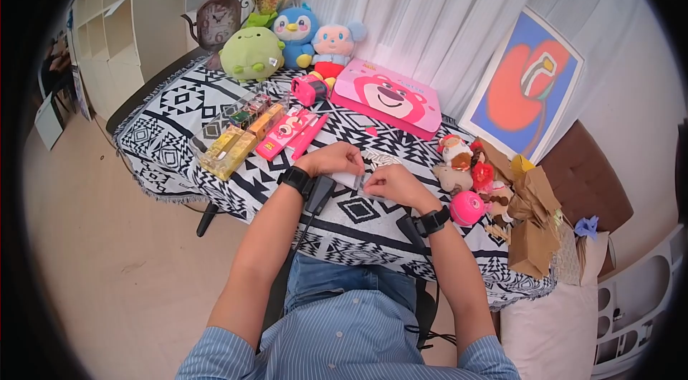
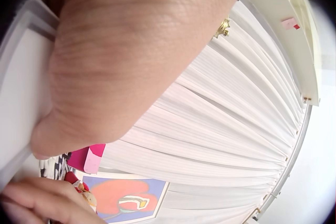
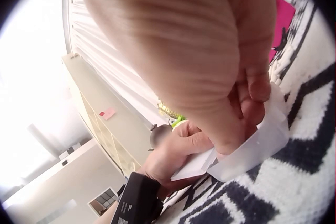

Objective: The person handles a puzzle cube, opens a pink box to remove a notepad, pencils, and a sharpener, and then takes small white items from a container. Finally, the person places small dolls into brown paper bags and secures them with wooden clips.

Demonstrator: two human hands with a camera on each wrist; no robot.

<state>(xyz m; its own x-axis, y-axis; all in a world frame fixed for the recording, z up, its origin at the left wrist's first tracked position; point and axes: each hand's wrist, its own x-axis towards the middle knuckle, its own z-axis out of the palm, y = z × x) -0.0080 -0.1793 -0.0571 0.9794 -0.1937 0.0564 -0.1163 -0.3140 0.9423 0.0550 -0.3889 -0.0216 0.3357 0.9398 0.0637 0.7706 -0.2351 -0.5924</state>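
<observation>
Left hand, right hand: white piece, plastic held between.

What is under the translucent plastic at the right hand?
Beyond the translucent plastic's lower edge, black-and-white patterned cloth shows. The plastic and right hand cover what is directly beneath, so I cannot tell if anything else is there.

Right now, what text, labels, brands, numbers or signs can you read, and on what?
"6" and "5": clock face; its other numerals are too small.
Pink bear box: lettering, too small to read.
Flat pink pack: lettering, too small to read.
Black wrist device: pale print, too blurred.
Held white piece: no lettering visible.
No brand name legible.
</observation>
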